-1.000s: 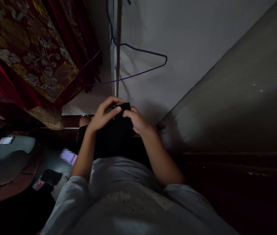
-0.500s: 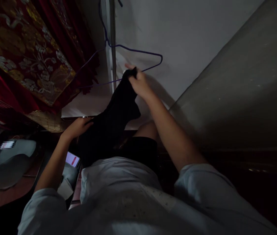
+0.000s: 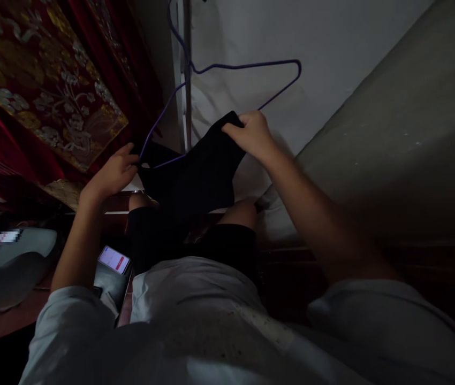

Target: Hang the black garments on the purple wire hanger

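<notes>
A dim view looks down over a person's own arms. Open room lies at the upper right, across a white wall (image 3: 311, 32) that ends at the slanting edge of a grey surface (image 3: 392, 166). The left side is tighter.

Between the hands, above the lap, a black garment (image 3: 203, 174) is spread out against a purple wire hanger (image 3: 247, 66). The right hand (image 3: 255, 133) pinches the garment's upper right edge, thumb against fingers, just below the hanger's bar. The left hand (image 3: 111, 174) is half curled at the hanger's lower left corner; in this gloom I cannot tell whether it grips cloth, wire or both.

A red cloth (image 3: 51, 96) embroidered in gold and silver hangs close beside the left hand, crowding that side. A lit phone (image 3: 114, 260) lies below the left forearm.
</notes>
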The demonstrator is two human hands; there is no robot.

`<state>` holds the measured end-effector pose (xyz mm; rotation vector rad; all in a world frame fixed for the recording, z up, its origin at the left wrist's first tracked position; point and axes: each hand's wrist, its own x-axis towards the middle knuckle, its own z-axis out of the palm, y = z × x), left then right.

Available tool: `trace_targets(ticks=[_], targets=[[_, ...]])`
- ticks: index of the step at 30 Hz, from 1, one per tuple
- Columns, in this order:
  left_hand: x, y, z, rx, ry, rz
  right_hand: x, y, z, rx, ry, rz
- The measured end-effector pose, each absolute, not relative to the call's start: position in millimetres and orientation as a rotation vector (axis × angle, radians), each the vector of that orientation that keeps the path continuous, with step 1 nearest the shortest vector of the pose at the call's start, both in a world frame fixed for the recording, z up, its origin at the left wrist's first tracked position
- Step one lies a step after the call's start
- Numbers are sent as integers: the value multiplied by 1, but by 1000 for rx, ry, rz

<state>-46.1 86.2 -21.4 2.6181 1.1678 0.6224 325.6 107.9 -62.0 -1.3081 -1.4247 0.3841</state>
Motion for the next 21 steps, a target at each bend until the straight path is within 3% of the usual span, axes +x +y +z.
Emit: trace_targets(ticks=[9, 15, 18, 21], targets=[[-60, 53, -3, 2698, 1153, 405, 315, 96, -65, -1326, -1412, 392], [-15, 74, 18, 2763, 1069, 915, 285, 70, -70, -1192, -1513, 432], [6, 99, 19, 2687, 1102, 1244, 283, 49, -66, -1104, -1593, 317], [7, 116, 17, 2696, 1037, 1272, 299, 39, -52, -1083, -1560, 113]])
